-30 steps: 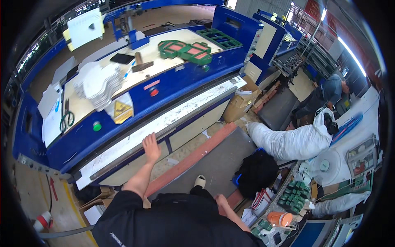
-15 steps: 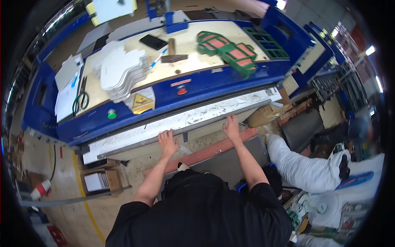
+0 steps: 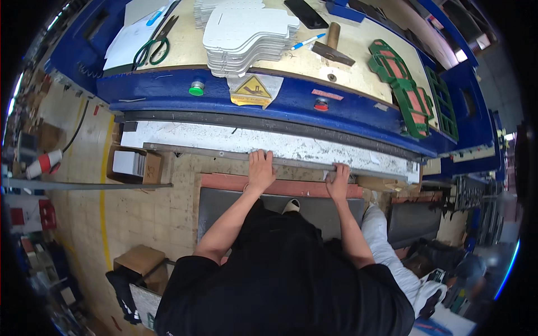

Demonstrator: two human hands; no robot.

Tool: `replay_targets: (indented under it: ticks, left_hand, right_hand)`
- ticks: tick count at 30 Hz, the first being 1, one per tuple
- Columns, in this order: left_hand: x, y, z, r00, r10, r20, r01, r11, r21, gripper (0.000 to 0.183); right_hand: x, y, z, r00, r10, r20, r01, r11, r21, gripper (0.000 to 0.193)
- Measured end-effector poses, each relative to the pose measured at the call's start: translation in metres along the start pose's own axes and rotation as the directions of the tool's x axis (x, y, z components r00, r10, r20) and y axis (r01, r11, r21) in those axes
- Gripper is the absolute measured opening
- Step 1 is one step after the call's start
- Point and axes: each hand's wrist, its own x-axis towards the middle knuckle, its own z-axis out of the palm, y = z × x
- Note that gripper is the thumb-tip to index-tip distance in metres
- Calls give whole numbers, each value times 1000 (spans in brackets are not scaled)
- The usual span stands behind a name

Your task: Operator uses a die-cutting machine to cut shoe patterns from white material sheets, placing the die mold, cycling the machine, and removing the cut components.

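Observation:
My left hand (image 3: 261, 170) is closed over a long grey metal bar (image 3: 213, 152), its fingers hooked across the top. Farther right along the same bar, my right hand (image 3: 337, 182) has its fingers curled over it, the thumb on the near side. The bar runs along the front edge of a scuffed white panel (image 3: 190, 136), low on a blue machine (image 3: 280, 101). What lies under my fingertips is hidden.
On the machine's pale bed lie a stack of white cut sheets (image 3: 246, 33), scissors (image 3: 154, 47), a hammer (image 3: 333, 45), a blue-white pen (image 3: 308, 42), a phone (image 3: 306, 13) and a green die (image 3: 400, 84). An open carton (image 3: 152, 168) stands on the floor at left.
My view has turned, so the machine sits more level and higher. My right fingers, which were raised and apart, now curl over the bar; my left fingers have drawn together on it.

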Motion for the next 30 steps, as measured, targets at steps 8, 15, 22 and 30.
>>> replay_targets:
  ticks: [8, 15, 22, 30]
  left_hand:
    - [-15, 7, -22, 910, -54, 412, 13, 995, 101, 44]
    - [52, 22, -8, 768, -1, 640, 586, 404, -703, 32]
    - [88, 52, 41, 705, -397, 587, 271, -615, -741, 45]
    - [102, 26, 47, 493, -474, 729, 158, -776, -611, 24]
  right_hand:
    - [-30, -4, -45, 983, -47, 175, 22, 989, 144, 44]
    - [-14, 22, -53, 878, 255, 406, -310, 948, 74, 21]
    - [-14, 20, -40, 796, 61, 602, -372, 834, 407, 21]
    - [-1, 34, -30, 755, 15, 656, -543, 575, 612, 21]
